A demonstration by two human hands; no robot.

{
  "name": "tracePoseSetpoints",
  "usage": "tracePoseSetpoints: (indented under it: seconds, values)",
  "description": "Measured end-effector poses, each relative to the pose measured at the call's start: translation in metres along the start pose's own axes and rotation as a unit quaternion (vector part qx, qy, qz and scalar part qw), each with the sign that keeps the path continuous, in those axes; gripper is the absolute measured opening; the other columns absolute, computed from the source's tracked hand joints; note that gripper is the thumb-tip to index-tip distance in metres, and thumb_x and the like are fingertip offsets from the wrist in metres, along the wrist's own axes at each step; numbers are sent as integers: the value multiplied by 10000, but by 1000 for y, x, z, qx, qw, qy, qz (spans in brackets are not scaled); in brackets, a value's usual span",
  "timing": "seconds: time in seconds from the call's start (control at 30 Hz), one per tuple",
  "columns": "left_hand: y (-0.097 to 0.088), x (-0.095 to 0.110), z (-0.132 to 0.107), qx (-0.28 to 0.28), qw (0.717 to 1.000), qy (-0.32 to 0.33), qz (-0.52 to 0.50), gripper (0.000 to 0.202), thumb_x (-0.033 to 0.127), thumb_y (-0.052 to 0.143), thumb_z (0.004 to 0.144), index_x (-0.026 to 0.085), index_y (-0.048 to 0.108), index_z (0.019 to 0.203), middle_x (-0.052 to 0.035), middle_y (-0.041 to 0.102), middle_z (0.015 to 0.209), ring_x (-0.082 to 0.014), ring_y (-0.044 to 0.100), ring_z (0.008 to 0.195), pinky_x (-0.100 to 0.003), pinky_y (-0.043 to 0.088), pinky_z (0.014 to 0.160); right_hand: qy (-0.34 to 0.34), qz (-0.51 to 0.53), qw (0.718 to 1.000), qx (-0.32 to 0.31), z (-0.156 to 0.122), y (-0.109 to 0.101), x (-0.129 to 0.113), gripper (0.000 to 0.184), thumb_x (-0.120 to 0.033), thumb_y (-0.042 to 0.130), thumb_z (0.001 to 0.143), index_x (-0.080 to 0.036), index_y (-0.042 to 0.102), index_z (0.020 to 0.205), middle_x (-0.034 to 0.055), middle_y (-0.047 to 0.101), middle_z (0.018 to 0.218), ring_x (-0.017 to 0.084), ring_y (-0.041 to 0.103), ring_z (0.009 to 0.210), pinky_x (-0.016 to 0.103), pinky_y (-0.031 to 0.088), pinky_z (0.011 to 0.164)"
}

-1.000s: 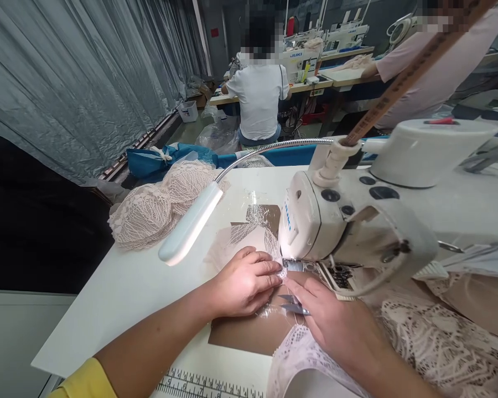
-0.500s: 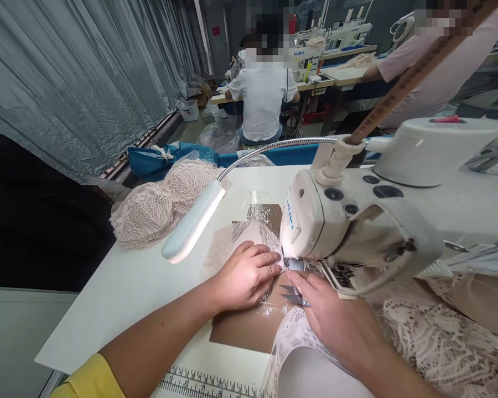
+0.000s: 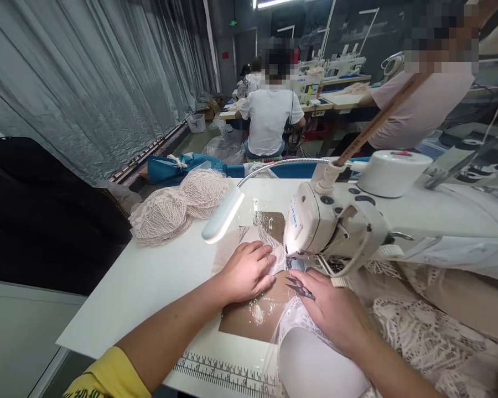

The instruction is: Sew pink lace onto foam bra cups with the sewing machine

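Note:
My left hand lies flat with fingers together on pale lace fabric, just left of the needle of a white sewing machine. My right hand rests on a lace-edged piece in front of the needle. It holds small metal thread snips whose blades point toward the needle. The two hands sit close together on either side of the presser foot, which is mostly hidden by the machine head.
A pile of lace bra cups sits at the table's far left. A gooseneck lamp hangs over the work. More lace lies at the right. A printed ruler runs along the near edge. Two people sit at machines behind.
The view has tilted up and shifted, so the table sits lower in frame. Both hands stay at the needle; the left hand has slid slightly further from me with the lace.

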State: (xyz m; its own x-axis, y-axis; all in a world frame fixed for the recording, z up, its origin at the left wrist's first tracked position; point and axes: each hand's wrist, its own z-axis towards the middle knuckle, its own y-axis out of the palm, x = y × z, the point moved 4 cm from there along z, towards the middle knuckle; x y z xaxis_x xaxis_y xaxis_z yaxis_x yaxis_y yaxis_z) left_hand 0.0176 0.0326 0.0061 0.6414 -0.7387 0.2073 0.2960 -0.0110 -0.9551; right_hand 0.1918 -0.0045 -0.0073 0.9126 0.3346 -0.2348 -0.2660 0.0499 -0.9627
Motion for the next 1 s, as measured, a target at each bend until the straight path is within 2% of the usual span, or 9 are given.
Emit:
tracePoseSetpoints:
  seconds: [0.2,0.33,0.4,0.5,0.63,0.73,0.83,0.9,1.0]
  values:
    - [-22,17,-17,-77,996,-35,-27,389,480,561,834,167,652,1045,-109,637,1062,-272,570,951,-381,480,796,-2,125,992,20,0,-8,-1,311,-239,483,863,-261,674,1107,16,741,1009,183,703,856,277,555,695]
    - [-31,12,-20,-39,994,-66,-79,306,372,534,864,172,636,1072,-88,633,1056,-232,586,937,-326,475,795,-9,187,982,8,1,-11,-4,307,-294,470,892,-249,674,1117,32,727,1067,193,683,950,308,552,776]
    - [-28,4,-17,-20,993,-98,-68,282,326,552,842,160,628,1057,-92,633,1008,-240,576,920,-334,464,780,-1,205,979,-5,1,-8,-3,326,-324,460,901,-236,666,1139,43,721,1087,208,670,993,340,543,824]
    - [-14,-5,-13,-27,989,-123,-72,128,243,538,823,159,633,843,-49,612,776,-198,557,758,-294,430,679,37,232,972,1,0,-2,0,356,-383,464,900,-221,669,1142,69,723,1079,241,666,1005,392,531,852]
    - [-4,-2,-13,-23,984,-89,-154,175,252,531,841,163,557,693,0,558,667,-138,493,662,-252,384,640,104,357,928,-8,-3,3,0,441,-480,526,855,-206,644,1180,96,717,1077,259,658,1009,401,520,857]
    - [-3,5,-17,-47,954,-88,-283,189,287,537,862,154,567,731,15,545,675,-109,462,644,-221,362,599,98,424,898,-70,-1,1,-11,453,-502,561,823,-175,652,1124,81,710,988,242,653,947,356,514,825]
    - [-1,7,-20,-82,905,-115,-400,200,330,556,865,144,591,802,20,541,695,-88,445,628,-193,336,551,76,431,891,-123,1,-1,-19,339,-490,531,838,-179,655,787,12,626,711,184,592,706,282,479,634]
    - [0,5,-22,-88,873,-131,-461,220,359,615,831,140,594,840,18,546,729,-87,454,649,-185,345,562,87,450,881,-121,1,-2,-20,359,-494,515,841,-182,591,680,-11,555,641,156,524,632,259,430,570]
    - [2,-3,-24,-98,832,-160,-523,267,352,698,766,134,603,888,4,566,780,-92,482,678,-187,370,590,118,478,864,-108,-1,-1,-19,349,-506,523,825,-184,586,706,-13,540,660,155,502,640,256,414,578]
